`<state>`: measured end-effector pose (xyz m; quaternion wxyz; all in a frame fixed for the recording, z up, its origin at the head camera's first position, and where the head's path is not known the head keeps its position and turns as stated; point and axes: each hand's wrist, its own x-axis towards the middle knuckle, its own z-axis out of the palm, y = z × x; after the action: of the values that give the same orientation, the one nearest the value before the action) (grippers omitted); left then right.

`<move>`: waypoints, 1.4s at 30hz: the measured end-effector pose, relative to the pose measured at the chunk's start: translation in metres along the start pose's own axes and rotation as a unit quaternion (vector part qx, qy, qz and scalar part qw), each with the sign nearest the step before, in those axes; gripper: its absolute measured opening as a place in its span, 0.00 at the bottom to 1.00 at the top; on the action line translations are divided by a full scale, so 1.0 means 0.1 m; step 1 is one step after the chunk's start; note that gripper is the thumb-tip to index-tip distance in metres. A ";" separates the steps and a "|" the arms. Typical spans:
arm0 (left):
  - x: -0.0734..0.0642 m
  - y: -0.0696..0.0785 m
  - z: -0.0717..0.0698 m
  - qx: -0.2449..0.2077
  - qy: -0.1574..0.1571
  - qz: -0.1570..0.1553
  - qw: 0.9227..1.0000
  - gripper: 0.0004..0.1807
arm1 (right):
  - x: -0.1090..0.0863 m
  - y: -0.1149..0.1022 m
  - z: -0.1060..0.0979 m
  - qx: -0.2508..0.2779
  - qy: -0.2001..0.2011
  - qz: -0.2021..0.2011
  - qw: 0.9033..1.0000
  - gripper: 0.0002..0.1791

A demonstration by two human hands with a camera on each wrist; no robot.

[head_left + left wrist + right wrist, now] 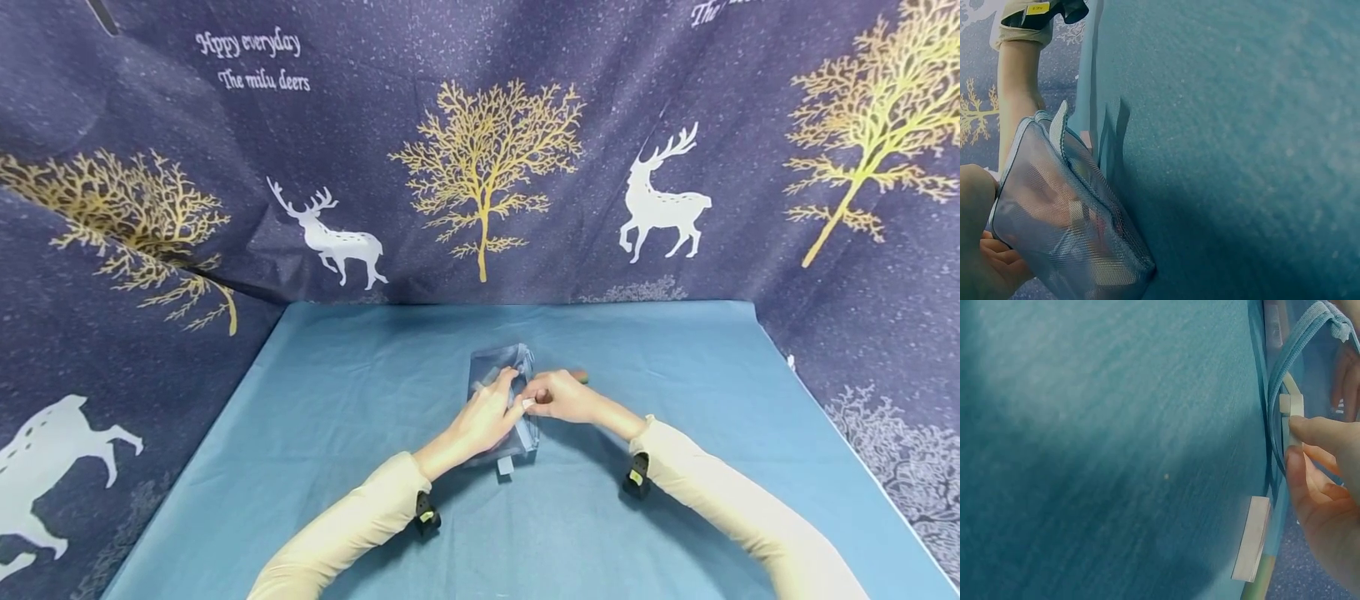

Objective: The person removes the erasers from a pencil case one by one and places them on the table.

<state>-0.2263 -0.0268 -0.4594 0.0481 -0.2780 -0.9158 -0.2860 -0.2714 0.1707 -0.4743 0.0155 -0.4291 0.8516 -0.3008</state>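
Near the middle of the blue cloth-covered tabletop (360,400), in front of a dark-blue printed fabric backdrop (435,275), is a blue-grey rectangular mesh pouch (483,363), with the left hand (480,421) on it from the left. The right hand (562,397) is at the pouch's right edge, a small white rectangular block (1297,403) between thumb and finger; a pale flat block (1252,539) lies right of the pouch.

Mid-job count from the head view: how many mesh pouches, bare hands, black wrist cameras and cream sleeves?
Mesh pouch: 1
Hands: 2 (left hand, right hand)
Wrist cameras: 2
Sleeves: 2
Total: 7
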 end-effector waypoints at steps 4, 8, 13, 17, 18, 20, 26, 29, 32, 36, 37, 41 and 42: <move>0.01 0.00 0.00 0.004 0.006 0.004 1.000 0.27 | -0.01 -0.01 -0.02 0.011 -0.001 0.013 1.000 0.08; 0.02 -0.01 0.01 0.004 0.008 0.003 1.000 0.28 | -0.01 -0.01 -0.03 0.004 -0.001 0.019 1.000 0.08; 0.01 -0.02 0.02 -0.001 0.003 -0.009 1.000 0.28 | -0.01 0.02 -0.01 -0.009 0.004 0.019 1.000 0.07; 0.00 -0.01 0.02 -0.004 -0.001 -0.014 1.000 0.28 | -0.03 0.03 0.00 -0.008 0.008 0.021 1.000 0.07; 0.00 -0.01 0.03 -0.005 -0.001 -0.013 1.000 0.28 | -0.03 0.02 0.00 -0.008 0.009 0.022 1.000 0.07; -0.01 -0.01 0.03 -0.008 -0.001 -0.010 1.000 0.28 | -0.04 0.02 0.00 -0.008 0.012 0.024 1.000 0.07; -0.01 -0.02 0.03 -0.008 0.008 -0.004 1.000 0.28 | -0.06 0.04 -0.03 0.000 0.012 0.053 0.999 0.07; -0.01 -0.02 0.03 -0.011 0.009 -0.006 1.000 0.28 | -0.07 0.05 -0.03 0.000 0.012 0.062 0.998 0.06; -0.01 -0.01 0.03 -0.008 0.013 -0.002 1.000 0.28 | -0.08 0.06 -0.04 -0.003 0.016 0.067 0.998 0.07; 0.00 0.00 0.01 -0.003 0.029 0.006 1.000 0.27 | -0.09 0.05 -0.07 0.007 0.024 0.075 0.997 0.07; 0.00 0.00 0.01 -0.004 0.030 0.005 1.000 0.27 | -0.09 0.05 -0.08 0.008 0.025 0.076 0.997 0.07; 0.00 0.00 0.01 -0.012 0.026 -0.007 1.000 0.28 | -0.11 0.04 -0.11 0.016 0.028 0.079 0.996 0.06; 0.00 0.00 0.01 -0.013 0.025 -0.010 1.000 0.28 | -0.12 0.04 -0.11 0.017 0.028 0.080 0.996 0.06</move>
<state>-0.2261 -0.0262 -0.4601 0.0644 -0.2624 -0.9133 -0.3048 -0.2697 0.1866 -0.4697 0.0232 -0.3510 0.8778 -0.3251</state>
